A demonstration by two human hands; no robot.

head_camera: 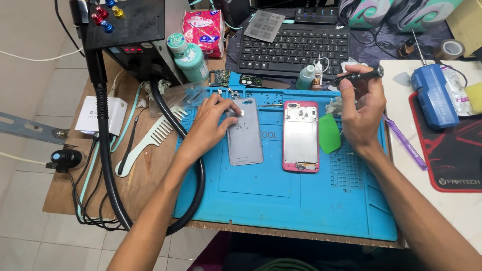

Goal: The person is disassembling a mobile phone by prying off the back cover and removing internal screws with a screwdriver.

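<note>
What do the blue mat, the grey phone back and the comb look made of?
Blue mat: likely silicone; matte, with moulded compartments and ridges. Grey phone back under the left hand: smooth satin finish with a soft sheen, could be painted plastic or metal; cannot tell. Comb: pale, glossy and moulded in one piece, probably plastic.

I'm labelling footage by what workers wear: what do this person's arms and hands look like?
Both forearms are bare to the frame edge, with no sleeves showing. The left hand and the right hand wear no gloves, and no watch, bracelet or ring is visible on either. No markings can be made out.
</note>
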